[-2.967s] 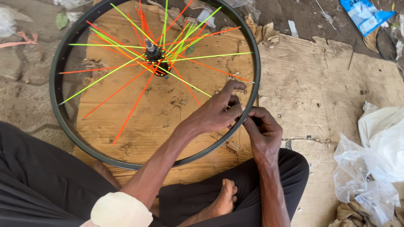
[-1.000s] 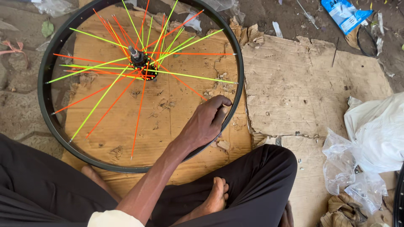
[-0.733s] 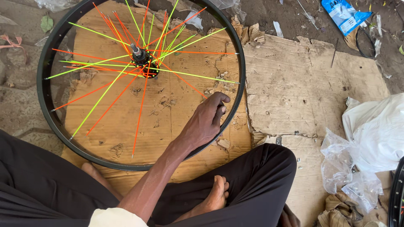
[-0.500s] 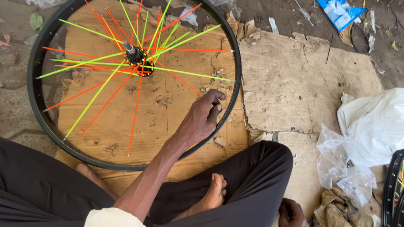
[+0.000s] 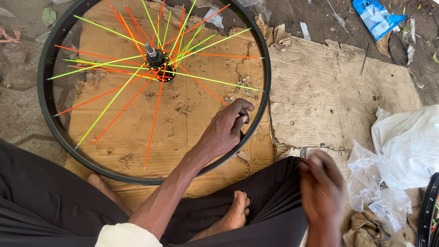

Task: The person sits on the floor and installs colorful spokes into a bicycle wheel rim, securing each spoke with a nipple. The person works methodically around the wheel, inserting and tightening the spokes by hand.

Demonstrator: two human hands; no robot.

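A black bicycle wheel rim lies flat on a sheet of cardboard. Orange and yellow-green spokes fan out from its hub. My left hand reaches across the wheel and grips the rim at its lower right side, fingertips curled over the edge by an orange spoke end. My right hand hovers over my right knee and the cardboard's near edge, blurred by motion. Whether it holds anything is unclear. A small metal piece lies on the cardboard just beside it.
I sit cross-legged in dark trousers, one bare foot showing. White and clear plastic bags lie at the right. Another black rim pokes in at the far right edge. A blue packet and scraps litter the dirt beyond.
My right hand left the rim, dropped out of view, and has now risen back into view at the lower right. My left hand has kept its grip on the rim.
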